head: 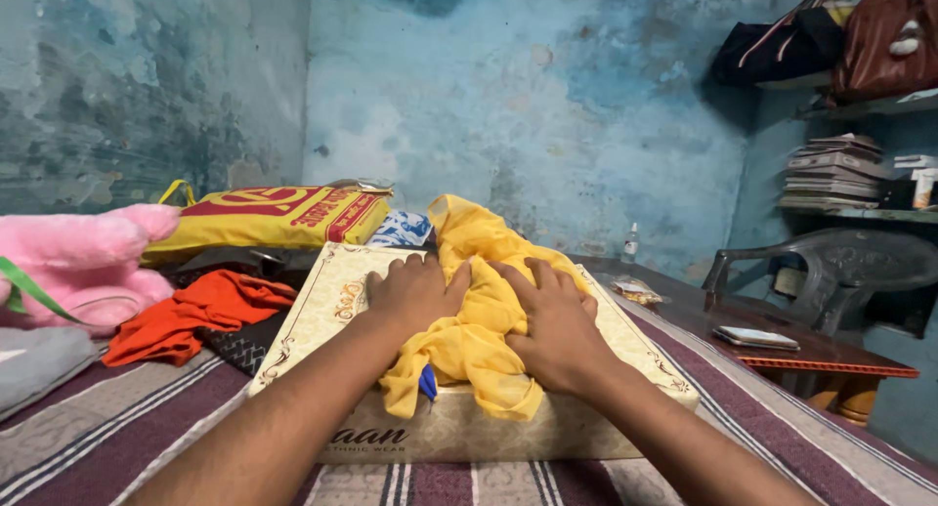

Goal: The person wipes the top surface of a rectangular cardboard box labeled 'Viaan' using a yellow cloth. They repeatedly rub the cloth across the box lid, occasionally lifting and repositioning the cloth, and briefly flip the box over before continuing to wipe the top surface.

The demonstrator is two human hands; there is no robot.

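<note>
A crumpled yellow cloth (472, 335) lies on top of a flat cream cardboard box (322, 296) with gold patterning, which rests on a striped bed. My left hand (414, 293) presses flat on the cloth's left side, partly on the box lid. On the cloth's right side my right hand (556, 325) presses down with fingers spread. The cloth trails back toward the wall and hangs over the box's front edge. A small blue bit (427, 381) peeks from under the cloth.
An orange garment (195, 314), a pink plush toy (83, 262) and a yellow-red bag (274, 216) lie at left. At right stand a wooden table (811, 355) with a phone (754, 338), a grey plastic chair (845, 267), and shelves with books and bags.
</note>
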